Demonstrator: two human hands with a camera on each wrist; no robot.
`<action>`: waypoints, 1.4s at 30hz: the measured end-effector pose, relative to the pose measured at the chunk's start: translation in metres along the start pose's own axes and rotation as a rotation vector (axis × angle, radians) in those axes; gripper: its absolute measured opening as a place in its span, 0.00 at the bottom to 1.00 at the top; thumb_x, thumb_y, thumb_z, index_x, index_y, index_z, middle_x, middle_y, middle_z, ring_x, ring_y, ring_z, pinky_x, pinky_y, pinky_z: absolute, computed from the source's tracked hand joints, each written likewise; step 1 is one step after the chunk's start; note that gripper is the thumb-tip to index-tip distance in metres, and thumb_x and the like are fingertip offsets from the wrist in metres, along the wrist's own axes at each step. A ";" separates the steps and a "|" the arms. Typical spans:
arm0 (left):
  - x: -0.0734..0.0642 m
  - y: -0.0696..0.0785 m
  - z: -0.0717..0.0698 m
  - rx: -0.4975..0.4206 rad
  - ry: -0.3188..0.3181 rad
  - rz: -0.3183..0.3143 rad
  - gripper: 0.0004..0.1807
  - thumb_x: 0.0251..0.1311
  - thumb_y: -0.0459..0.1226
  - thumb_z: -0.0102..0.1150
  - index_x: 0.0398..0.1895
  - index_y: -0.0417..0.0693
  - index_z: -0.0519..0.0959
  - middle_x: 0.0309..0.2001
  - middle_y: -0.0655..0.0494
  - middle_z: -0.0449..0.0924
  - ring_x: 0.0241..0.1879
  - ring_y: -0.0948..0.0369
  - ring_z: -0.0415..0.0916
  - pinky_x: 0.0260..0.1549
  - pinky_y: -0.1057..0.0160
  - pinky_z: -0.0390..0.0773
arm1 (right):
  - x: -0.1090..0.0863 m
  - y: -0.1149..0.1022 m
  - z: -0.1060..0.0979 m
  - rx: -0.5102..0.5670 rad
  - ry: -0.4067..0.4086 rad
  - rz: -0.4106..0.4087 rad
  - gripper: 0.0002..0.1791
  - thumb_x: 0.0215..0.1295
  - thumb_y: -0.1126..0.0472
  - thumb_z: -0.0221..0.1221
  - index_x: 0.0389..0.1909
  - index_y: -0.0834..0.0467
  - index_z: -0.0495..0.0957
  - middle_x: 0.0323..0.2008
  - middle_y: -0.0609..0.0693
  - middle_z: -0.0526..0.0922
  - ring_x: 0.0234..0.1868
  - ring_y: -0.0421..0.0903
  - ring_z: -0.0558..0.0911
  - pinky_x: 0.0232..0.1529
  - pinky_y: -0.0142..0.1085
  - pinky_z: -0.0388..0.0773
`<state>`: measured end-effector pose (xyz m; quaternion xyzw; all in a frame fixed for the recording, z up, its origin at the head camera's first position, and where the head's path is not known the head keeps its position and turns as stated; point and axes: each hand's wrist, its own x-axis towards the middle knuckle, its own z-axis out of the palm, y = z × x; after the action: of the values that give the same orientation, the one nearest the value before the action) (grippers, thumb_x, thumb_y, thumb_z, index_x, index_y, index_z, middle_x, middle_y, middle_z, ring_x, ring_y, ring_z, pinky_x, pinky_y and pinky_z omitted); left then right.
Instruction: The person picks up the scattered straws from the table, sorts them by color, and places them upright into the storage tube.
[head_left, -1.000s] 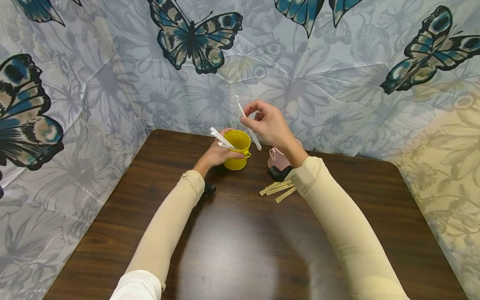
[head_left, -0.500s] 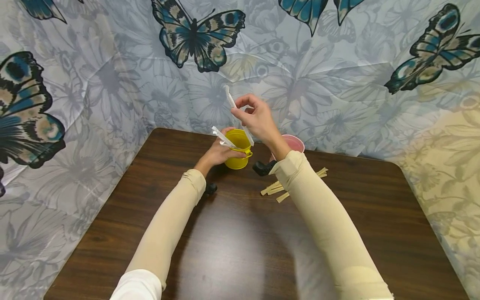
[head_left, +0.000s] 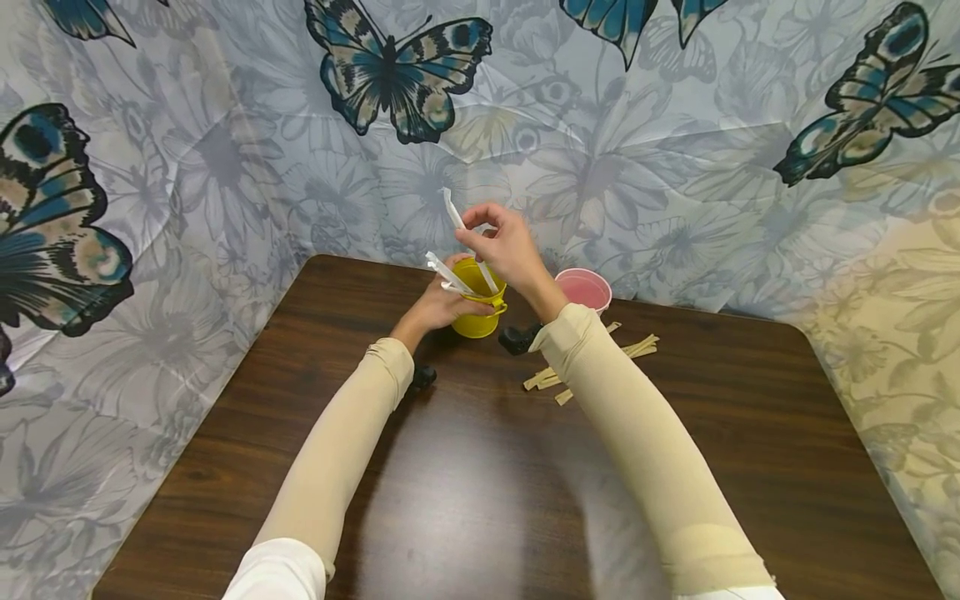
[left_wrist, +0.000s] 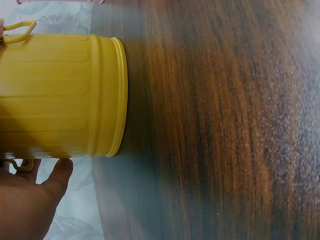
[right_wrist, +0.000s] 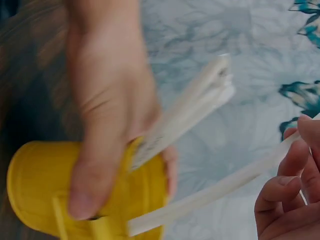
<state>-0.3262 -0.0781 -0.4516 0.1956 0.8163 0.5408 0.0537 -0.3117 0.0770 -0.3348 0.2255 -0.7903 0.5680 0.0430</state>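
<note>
My left hand (head_left: 433, 308) grips a small yellow bucket (head_left: 474, 327) with side handles near the table's far edge. Several white paper-wrapped straws (head_left: 441, 268) lean out over the bucket's left rim. Between thumb and fingers, my right hand (head_left: 508, 247) pinches one more white paper-wrapped straw (head_left: 452, 207), tilted, its lower end inside the bucket's mouth. The right wrist view shows this wrapped straw (right_wrist: 210, 187) crossing the rim, beside the left thumb. In the left wrist view the bucket (left_wrist: 55, 95) has ribbed sides, and part of the left hand (left_wrist: 30, 200) is at its side.
A pink bucket (head_left: 583, 288) stands right of the yellow one, partly behind the right wrist. Several thin tan paper-wrapped sticks (head_left: 639, 347) lie on the brown wooden table (head_left: 465, 500), partly under the right forearm. A butterfly-print cloth (head_left: 645, 208) hangs close behind the table.
My right hand has moved left with the wrapped straw, then lowered it into the yellow bucket's mouth. The left hand keeps its hold, and more of the pink bucket shows.
</note>
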 end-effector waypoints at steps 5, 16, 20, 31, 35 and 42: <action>-0.001 0.000 0.001 -0.005 0.003 0.035 0.57 0.46 0.46 0.82 0.75 0.49 0.54 0.69 0.49 0.68 0.64 0.52 0.72 0.70 0.51 0.68 | -0.006 0.013 0.004 -0.051 -0.043 0.038 0.10 0.68 0.60 0.65 0.46 0.60 0.81 0.44 0.53 0.84 0.29 0.53 0.79 0.34 0.30 0.80; -0.014 0.030 -0.002 -0.096 -0.028 0.018 0.52 0.51 0.33 0.77 0.76 0.40 0.54 0.69 0.40 0.69 0.65 0.43 0.71 0.70 0.50 0.70 | -0.029 0.020 -0.012 -0.133 -0.084 0.046 0.10 0.68 0.58 0.65 0.47 0.57 0.81 0.48 0.52 0.86 0.42 0.45 0.79 0.41 0.32 0.75; -0.016 0.031 0.000 -0.088 -0.016 -0.060 0.62 0.52 0.36 0.78 0.81 0.40 0.43 0.74 0.39 0.61 0.70 0.43 0.66 0.74 0.45 0.63 | -0.047 0.015 -0.027 -0.195 -0.124 0.063 0.10 0.69 0.57 0.65 0.48 0.54 0.80 0.47 0.50 0.86 0.29 0.45 0.76 0.31 0.31 0.74; -0.027 -0.003 0.008 -0.059 0.140 -0.106 0.69 0.46 0.42 0.83 0.82 0.46 0.41 0.80 0.40 0.39 0.79 0.45 0.49 0.79 0.45 0.54 | -0.109 0.024 -0.075 -0.507 -0.362 0.024 0.13 0.66 0.58 0.68 0.50 0.54 0.82 0.42 0.50 0.88 0.28 0.45 0.77 0.31 0.33 0.75; -0.041 0.000 0.010 -0.042 0.206 -0.150 0.66 0.47 0.46 0.82 0.81 0.46 0.45 0.78 0.42 0.45 0.80 0.46 0.48 0.78 0.45 0.56 | -0.131 0.034 -0.094 -0.510 -0.348 0.089 0.12 0.65 0.58 0.69 0.47 0.53 0.82 0.35 0.48 0.86 0.29 0.45 0.77 0.31 0.33 0.75; -0.064 0.017 0.011 0.007 0.241 -0.277 0.55 0.48 0.48 0.80 0.72 0.40 0.55 0.70 0.40 0.55 0.71 0.44 0.58 0.70 0.45 0.67 | -0.158 0.055 -0.120 -0.560 -0.330 0.176 0.10 0.65 0.60 0.68 0.46 0.54 0.82 0.39 0.52 0.87 0.29 0.44 0.78 0.31 0.33 0.75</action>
<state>-0.2597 -0.0870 -0.4484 0.0151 0.8379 0.5449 0.0288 -0.2152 0.2497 -0.3919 0.2245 -0.9285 0.2863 -0.0745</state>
